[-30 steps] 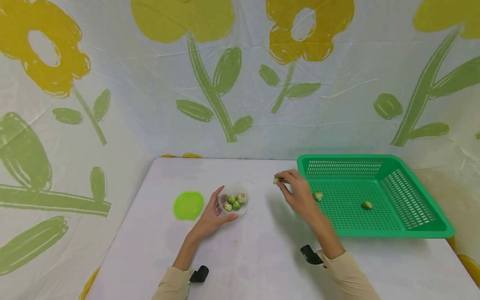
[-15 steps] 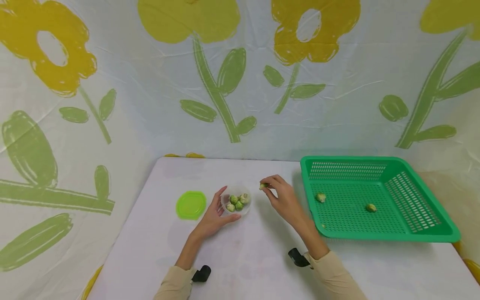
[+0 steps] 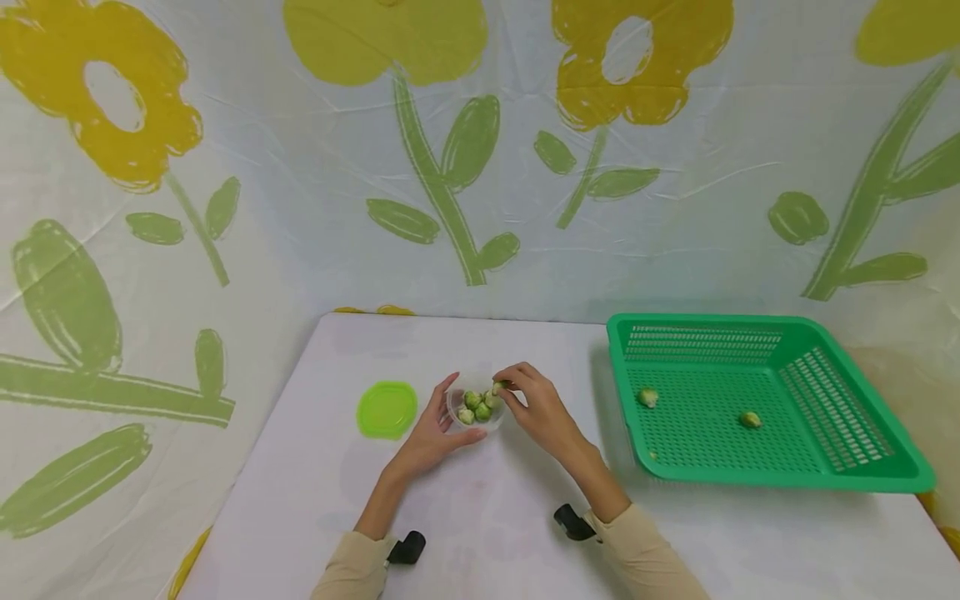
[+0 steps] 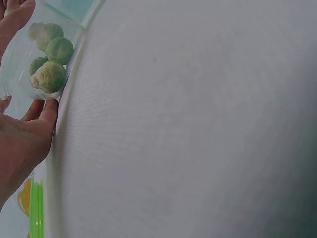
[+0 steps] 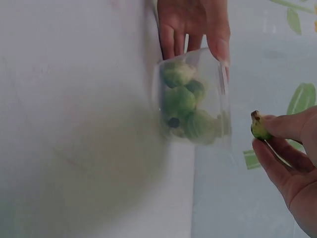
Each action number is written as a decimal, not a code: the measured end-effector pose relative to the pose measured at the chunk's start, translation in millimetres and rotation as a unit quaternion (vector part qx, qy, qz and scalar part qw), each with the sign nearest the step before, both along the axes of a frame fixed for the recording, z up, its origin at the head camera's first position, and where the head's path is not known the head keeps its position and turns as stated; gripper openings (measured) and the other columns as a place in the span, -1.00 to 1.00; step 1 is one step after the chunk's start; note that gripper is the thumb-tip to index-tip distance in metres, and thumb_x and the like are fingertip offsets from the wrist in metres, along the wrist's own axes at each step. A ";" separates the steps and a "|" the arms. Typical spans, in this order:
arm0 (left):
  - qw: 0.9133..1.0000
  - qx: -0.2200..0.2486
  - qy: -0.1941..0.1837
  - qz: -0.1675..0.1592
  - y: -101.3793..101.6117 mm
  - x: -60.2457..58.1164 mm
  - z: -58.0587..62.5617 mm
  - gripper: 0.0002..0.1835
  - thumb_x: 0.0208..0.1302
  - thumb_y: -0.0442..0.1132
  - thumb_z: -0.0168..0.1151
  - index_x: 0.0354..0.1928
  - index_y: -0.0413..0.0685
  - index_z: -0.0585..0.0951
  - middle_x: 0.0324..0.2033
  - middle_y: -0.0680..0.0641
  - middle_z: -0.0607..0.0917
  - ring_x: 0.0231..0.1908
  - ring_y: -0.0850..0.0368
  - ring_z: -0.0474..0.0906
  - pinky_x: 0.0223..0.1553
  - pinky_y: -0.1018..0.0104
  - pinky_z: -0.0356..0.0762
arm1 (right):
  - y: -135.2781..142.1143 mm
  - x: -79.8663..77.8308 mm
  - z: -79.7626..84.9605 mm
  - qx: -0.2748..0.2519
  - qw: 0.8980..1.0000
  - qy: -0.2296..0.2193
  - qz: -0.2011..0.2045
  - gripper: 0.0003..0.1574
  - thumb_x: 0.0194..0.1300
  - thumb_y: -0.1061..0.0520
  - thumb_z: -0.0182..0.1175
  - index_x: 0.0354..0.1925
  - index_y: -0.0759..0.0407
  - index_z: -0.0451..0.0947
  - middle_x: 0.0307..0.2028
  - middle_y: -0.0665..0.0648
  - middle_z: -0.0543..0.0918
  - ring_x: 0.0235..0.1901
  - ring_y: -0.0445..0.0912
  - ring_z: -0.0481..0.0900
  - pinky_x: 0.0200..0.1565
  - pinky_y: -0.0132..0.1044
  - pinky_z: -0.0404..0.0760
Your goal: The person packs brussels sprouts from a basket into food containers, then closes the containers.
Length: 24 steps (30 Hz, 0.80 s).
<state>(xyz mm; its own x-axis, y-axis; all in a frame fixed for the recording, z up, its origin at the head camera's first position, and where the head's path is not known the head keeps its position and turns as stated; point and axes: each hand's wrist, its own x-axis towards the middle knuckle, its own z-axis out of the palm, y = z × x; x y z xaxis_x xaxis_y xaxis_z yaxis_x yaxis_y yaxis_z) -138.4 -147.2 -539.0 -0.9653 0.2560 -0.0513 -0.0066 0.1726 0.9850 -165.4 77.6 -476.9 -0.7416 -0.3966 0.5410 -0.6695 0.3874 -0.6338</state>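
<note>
My right hand (image 3: 542,417) pinches a Brussels sprout (image 5: 259,130) between thumb and fingertips, just above the right side of a small clear plastic tub (image 5: 213,74). In the right wrist view the sprout is held apart from the tub's rim. Several Brussels sprouts (image 5: 179,101) lie inside the tub, which stands on the white table. On the tub's left side my left hand (image 3: 426,442) holds it, thumb on the near side and fingers round the far side. In the left wrist view only part of that hand and the tub shows.
A bright green lid (image 3: 386,410) lies flat left of the tub. At the right stands a large green plastic basket (image 3: 787,480) with two loose sprouts, one on the left (image 3: 648,397) and one near the middle (image 3: 750,420). A flower-printed sheet hangs behind the table.
My right hand has carried its sprout leftward from beside the basket to above the tub. The left hand stays at the tub. The head view has shifted slightly.
</note>
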 end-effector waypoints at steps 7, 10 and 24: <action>1.000 0.000 -0.005 -0.002 -0.5 -0.2 0.0 0.17 0.19 -0.07 0.57 0.65 0.26 -0.04 0.62 -0.01 -0.10 0.60 -0.10 -0.22 0.54 -0.05 0.04 | -11.0 4.1 -5.1 0.011 0.999 -0.036 0.019 -0.76 0.28 0.48 0.33 -0.08 0.33 0.66 -0.13 0.21 0.64 -0.15 0.04 0.68 -0.13 -0.05 0.75; 1.000 0.004 -0.004 -0.003 -0.7 -0.5 0.2 0.17 0.19 -0.08 0.58 0.65 0.25 -0.04 0.62 -0.01 -0.09 0.60 -0.10 -0.21 0.54 -0.05 0.04 | -14.5 4.5 -7.8 0.015 0.999 -0.041 0.030 -0.77 0.28 0.47 0.34 -0.09 0.37 0.66 -0.13 0.22 0.64 -0.17 0.04 0.67 -0.16 -0.02 0.74; 1.000 0.005 -0.002 -0.004 -0.6 -0.7 -0.6 0.16 0.20 -0.08 0.57 0.65 0.26 -0.05 0.62 -0.10 -0.09 0.60 -0.13 -0.23 0.53 -0.07 0.05 | -21.3 5.2 -12.5 0.062 0.996 0.005 0.066 -0.77 0.22 0.44 0.40 -0.12 0.38 0.68 -0.15 0.16 0.68 -0.17 -0.03 0.65 -0.14 -0.28 0.70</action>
